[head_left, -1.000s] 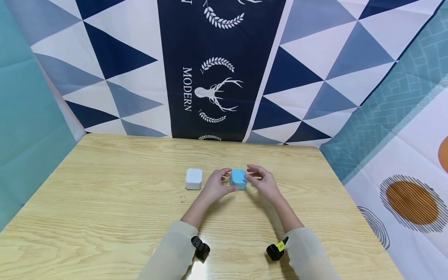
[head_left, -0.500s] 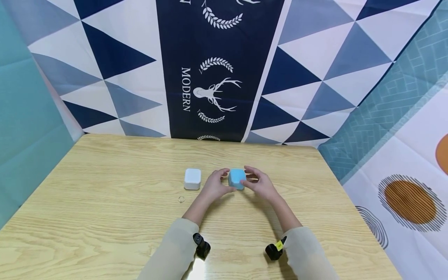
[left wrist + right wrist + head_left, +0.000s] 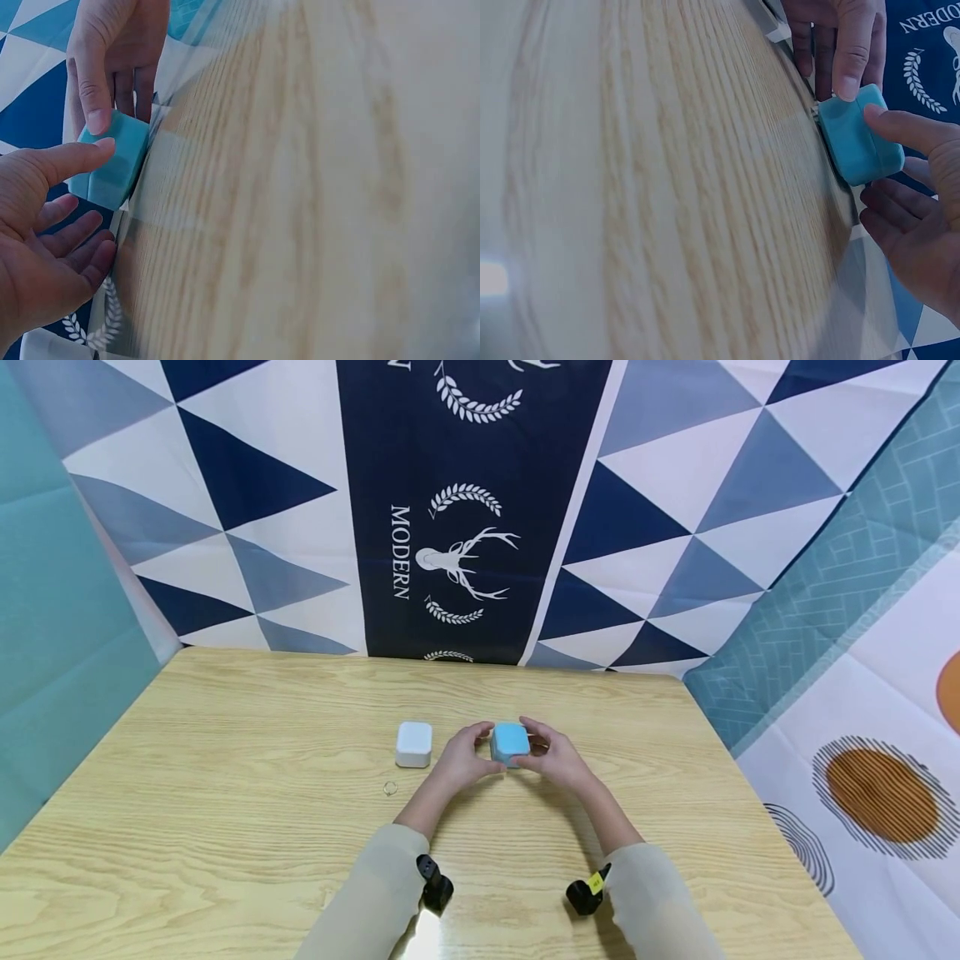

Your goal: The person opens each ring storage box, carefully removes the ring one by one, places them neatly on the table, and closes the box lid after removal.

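Note:
A small blue box (image 3: 511, 740) with rounded corners sits on the wooden table (image 3: 247, 827), between both hands. A seam runs along its side in the right wrist view. My left hand (image 3: 463, 758) holds it from the left, thumb at the front corner and fingers curled at its left side. From the other side my right hand (image 3: 558, 760) grips it, thumb across the front and fingers partly hidden behind. Both thumbs lie on the blue box (image 3: 855, 142) in the right wrist view. A white box (image 3: 414, 744) of similar shape stands left of my left hand.
A small thin ring (image 3: 390, 787) lies on the table in front of the white box. A patterned cloth (image 3: 450, 510) hangs behind the table's far edge. Teal cloth (image 3: 67, 610) covers the left side, with more patterned cloth on the right.
My right hand has moved slightly left, its thumb sliding from the blue box's right edge to its front and its fingers closer to the side. The left hand and both boxes stay nearly in place.

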Tool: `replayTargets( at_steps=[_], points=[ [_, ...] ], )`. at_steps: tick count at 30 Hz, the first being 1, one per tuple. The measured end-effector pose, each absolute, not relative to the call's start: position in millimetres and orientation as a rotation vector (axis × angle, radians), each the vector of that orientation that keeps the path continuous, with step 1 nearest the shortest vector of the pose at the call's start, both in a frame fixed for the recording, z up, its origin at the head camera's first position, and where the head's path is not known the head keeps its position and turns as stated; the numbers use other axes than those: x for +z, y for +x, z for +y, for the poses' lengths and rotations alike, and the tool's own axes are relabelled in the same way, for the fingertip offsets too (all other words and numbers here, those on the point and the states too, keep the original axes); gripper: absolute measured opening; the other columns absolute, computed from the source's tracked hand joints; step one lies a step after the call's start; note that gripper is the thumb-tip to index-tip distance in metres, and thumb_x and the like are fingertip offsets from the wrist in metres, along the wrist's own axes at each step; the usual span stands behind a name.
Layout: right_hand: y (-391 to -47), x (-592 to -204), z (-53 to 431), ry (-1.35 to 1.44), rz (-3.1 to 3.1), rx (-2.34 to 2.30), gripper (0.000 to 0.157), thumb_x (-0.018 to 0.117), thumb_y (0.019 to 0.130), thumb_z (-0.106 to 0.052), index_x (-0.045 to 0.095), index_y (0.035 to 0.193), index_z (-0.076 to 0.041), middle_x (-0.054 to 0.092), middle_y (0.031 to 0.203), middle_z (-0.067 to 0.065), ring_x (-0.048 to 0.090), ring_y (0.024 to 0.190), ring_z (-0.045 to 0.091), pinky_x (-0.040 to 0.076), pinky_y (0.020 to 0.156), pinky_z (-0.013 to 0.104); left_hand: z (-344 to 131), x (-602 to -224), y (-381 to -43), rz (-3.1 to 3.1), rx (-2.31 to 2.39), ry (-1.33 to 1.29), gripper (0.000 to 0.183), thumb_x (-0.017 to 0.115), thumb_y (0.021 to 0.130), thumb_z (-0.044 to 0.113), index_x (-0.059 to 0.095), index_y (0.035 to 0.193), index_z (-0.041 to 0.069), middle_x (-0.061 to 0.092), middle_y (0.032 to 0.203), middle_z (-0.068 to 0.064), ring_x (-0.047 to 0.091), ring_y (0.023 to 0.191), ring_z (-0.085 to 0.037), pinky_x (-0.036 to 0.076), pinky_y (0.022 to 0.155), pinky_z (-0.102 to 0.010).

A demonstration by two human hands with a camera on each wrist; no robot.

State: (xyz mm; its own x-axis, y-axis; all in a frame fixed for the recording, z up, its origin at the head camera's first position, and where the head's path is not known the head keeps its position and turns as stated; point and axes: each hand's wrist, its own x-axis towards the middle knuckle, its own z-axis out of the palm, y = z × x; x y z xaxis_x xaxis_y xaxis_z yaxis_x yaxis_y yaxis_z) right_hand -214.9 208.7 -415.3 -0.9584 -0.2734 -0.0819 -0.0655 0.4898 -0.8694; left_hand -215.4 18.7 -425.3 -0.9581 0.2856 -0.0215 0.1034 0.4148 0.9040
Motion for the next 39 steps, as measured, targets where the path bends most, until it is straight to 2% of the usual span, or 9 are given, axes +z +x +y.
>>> replayTargets(
  at_steps=[13, 22, 29, 39],
  points=[
    [-220.2, -421.1, 208.1, -0.280, 2.511, -1.448, 0.081, 0.073, 0.081, -0.011, 0.027, 0.147, -0.006, 0.035, 0.147, 0.019, 0.041, 0.130, 0.037, 0.042, 0.102, 0.047, 23.0, -428.0, -222.1, 2.497, 1.528, 0.363, 0.075, 0.079, 0.074, 0.012, 0.043, 0.139, 0.007, 0.051, 0.137, -0.011, 0.047, 0.125, -0.030, 0.039, 0.107, -0.040],
    [-218.8, -418.1, 205.0, -0.310, 2.527, -1.469, 0.076, 0.073, 0.080, -0.012, 0.034, 0.145, -0.007, 0.040, 0.143, 0.019, 0.043, 0.129, 0.035, 0.041, 0.104, 0.046, 23.6, -430.0, -225.9, 2.520, 1.503, 0.392, 0.076, 0.080, 0.072, 0.011, 0.044, 0.138, 0.005, 0.052, 0.136, -0.012, 0.046, 0.127, -0.031, 0.037, 0.108, -0.041],
    [-219.3, -419.2, 204.5, -0.328, 2.532, -1.484, 0.074, 0.073, 0.080, -0.009, 0.036, 0.144, -0.006, 0.039, 0.145, 0.018, 0.044, 0.129, 0.033, 0.042, 0.103, 0.045, 26.8, -430.2, -227.5, 2.549, 1.468, 0.370, 0.075, 0.081, 0.071, 0.013, 0.047, 0.137, 0.010, 0.052, 0.136, -0.011, 0.041, 0.129, -0.031, 0.033, 0.109, -0.045],
    [-218.8, -418.6, 204.1, -0.335, 2.531, -1.481, 0.075, 0.073, 0.080, -0.007, 0.034, 0.144, -0.004, 0.040, 0.144, 0.019, 0.042, 0.130, 0.034, 0.040, 0.105, 0.045, 29.3, -430.4, -227.9, 2.590, 1.393, 0.332, 0.074, 0.081, 0.072, 0.018, 0.047, 0.138, 0.012, 0.052, 0.137, -0.009, 0.042, 0.122, -0.030, 0.035, 0.105, -0.047]
  ],
)
